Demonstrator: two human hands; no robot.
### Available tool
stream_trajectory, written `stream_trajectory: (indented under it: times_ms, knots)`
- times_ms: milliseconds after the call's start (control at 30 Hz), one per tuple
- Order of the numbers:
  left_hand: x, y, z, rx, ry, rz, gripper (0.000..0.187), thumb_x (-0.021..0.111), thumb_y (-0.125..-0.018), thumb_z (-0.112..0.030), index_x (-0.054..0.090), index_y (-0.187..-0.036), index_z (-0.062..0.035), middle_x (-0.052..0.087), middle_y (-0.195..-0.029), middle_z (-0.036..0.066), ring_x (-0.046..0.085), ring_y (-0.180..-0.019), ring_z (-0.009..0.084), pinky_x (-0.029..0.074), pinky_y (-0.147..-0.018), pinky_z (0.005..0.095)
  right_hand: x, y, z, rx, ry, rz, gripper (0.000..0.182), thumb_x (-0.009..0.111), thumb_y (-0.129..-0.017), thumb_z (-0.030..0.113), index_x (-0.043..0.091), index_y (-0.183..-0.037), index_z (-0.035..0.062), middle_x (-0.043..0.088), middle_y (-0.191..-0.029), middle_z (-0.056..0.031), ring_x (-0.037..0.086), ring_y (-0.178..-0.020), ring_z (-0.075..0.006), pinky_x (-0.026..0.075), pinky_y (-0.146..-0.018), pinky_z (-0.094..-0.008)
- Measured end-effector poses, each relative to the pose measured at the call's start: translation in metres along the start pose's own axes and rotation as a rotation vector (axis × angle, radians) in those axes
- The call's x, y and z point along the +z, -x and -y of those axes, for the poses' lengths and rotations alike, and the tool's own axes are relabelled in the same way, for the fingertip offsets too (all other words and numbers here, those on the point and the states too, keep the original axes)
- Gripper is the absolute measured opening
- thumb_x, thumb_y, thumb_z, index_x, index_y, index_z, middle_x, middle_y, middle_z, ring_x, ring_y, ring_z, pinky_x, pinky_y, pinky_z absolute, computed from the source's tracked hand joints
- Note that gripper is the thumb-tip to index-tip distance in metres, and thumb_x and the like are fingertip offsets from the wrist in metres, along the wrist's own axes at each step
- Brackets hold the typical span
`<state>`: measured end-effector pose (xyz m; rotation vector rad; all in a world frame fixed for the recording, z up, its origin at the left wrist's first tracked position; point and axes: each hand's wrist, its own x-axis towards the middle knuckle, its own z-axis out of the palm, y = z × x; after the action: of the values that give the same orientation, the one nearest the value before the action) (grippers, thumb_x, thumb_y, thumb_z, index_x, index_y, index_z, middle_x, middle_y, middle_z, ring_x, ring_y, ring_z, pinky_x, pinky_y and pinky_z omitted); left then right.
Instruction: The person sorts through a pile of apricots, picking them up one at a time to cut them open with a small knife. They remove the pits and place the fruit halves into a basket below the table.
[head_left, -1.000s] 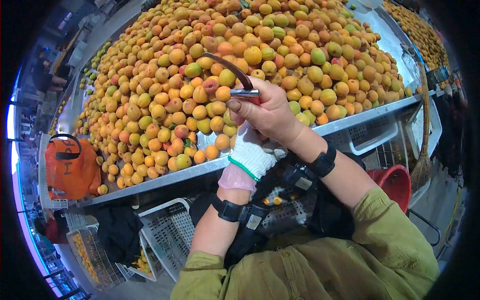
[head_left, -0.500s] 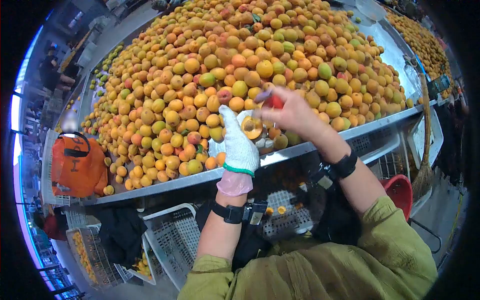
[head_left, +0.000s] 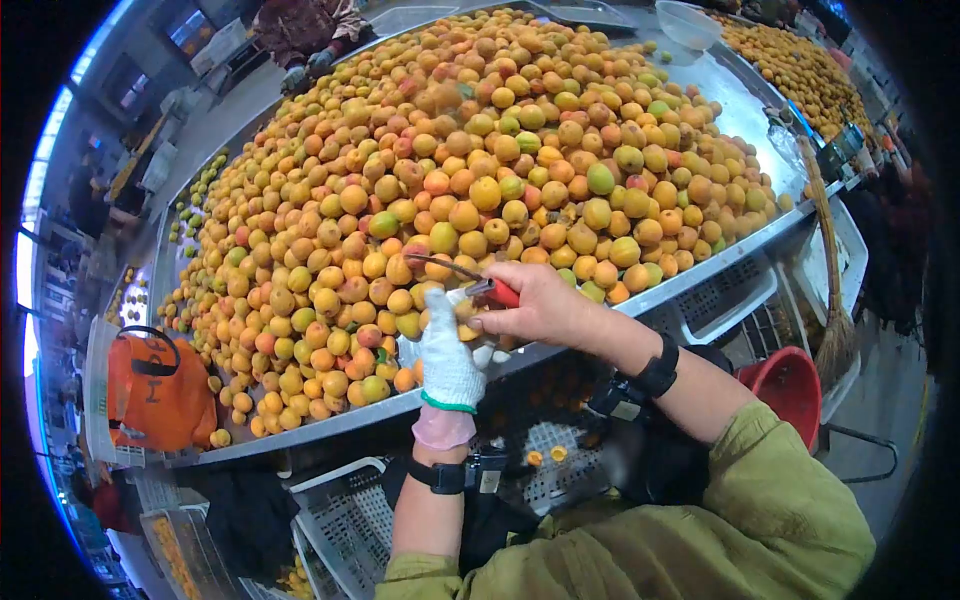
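My left hand [head_left: 452, 362], in a white knitted glove with a green cuff, is closed around an apricot [head_left: 467, 311] at the near edge of the heap. Only part of this fruit shows between the two hands. My bare right hand [head_left: 550, 306] grips a red-handled knife [head_left: 503, 292] with a thin curved blade pointing left over the heap. Its thumb is close to the apricot, and whether it touches cannot be told. Apricots [head_left: 350, 250], yellow, orange and some green, are piled just beyond both hands.
A metal table edge [head_left: 330, 415] runs below the heap. An orange bag [head_left: 160, 385] stands left, a red bucket [head_left: 785, 395] right. Below are white crates [head_left: 345, 515] and cut apricot pieces [head_left: 535, 458]. A broom [head_left: 832, 290] leans at right. Across the table is another person's sleeve [head_left: 300, 30].
My right hand has come down and left, bringing the knife to the fruit in my left hand. The cut apricot's hollow face, visible before, is now mostly covered. The view has shifted.
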<state>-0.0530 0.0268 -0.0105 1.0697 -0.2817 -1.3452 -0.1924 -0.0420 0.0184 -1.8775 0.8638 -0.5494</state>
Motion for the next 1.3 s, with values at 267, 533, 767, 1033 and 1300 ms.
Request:
stream_trajectory:
  times_ms: [267, 533, 767, 1033, 1300]
  knots:
    - [0.003, 0.000, -0.006, -0.121, -0.190, -0.014, 0.078, 0.036, -0.084, -0.077, 0.059, -0.108, -0.0062, 0.066, -0.091, 0.008, 0.066, -0.069, 0.0182, 0.056, -0.052, 0.0300, -0.006, 0.008, -0.007, -0.198, 0.149, 0.105, 0.043, 0.077, -0.076, 0.027, 0.061, -0.110, 0.0066, 0.066, -0.094, -0.0128, 0.064, -0.087, -0.0283, 0.050, -0.075, -0.0353]
    - [0.001, -0.006, 0.010, -0.258, 0.218, 0.091, 0.068, 0.041, -0.090, -0.065, 0.051, -0.122, -0.0056, 0.061, -0.109, 0.014, 0.065, -0.092, 0.0263, 0.058, -0.075, 0.0383, 0.000, 0.003, -0.018, -0.314, 0.342, -0.057, 0.032, 0.070, -0.077, 0.028, 0.062, -0.100, 0.0069, 0.064, -0.085, -0.0137, 0.063, -0.080, -0.0329, 0.050, -0.069, -0.0399]
    - [-0.002, -0.010, 0.016, -0.314, 0.264, 0.159, 0.063, 0.046, -0.092, -0.058, 0.049, -0.124, -0.0041, 0.059, -0.114, 0.015, 0.063, -0.096, 0.0292, 0.056, -0.079, 0.0427, 0.005, 0.003, -0.017, -0.268, 0.447, -0.026, 0.030, 0.068, -0.073, 0.026, 0.061, -0.095, 0.0067, 0.064, -0.083, -0.0128, 0.063, -0.080, -0.0331, 0.050, -0.068, -0.0417]
    - [0.002, -0.008, 0.017, -0.289, 0.194, 0.169, 0.054, 0.045, -0.093, -0.057, 0.056, -0.114, -0.0088, 0.065, -0.096, 0.009, 0.066, -0.072, 0.0210, 0.057, -0.057, 0.0333, 0.002, 0.003, -0.023, -0.279, 0.445, -0.105, 0.029, 0.069, -0.075, 0.021, 0.060, -0.098, 0.0066, 0.064, -0.087, -0.0140, 0.064, -0.081, -0.0336, 0.051, -0.069, -0.0416]
    - [0.001, -0.009, 0.021, -0.284, 0.028, 0.229, 0.048, 0.044, -0.095, -0.051, 0.054, -0.116, -0.0091, 0.066, -0.095, 0.010, 0.067, -0.066, 0.0189, 0.056, -0.048, 0.0291, -0.008, 0.007, -0.026, -0.330, 0.366, -0.107, 0.024, 0.069, -0.074, 0.021, 0.059, -0.091, 0.0064, 0.062, -0.077, -0.0158, 0.063, -0.075, -0.0340, 0.051, -0.065, -0.0419]
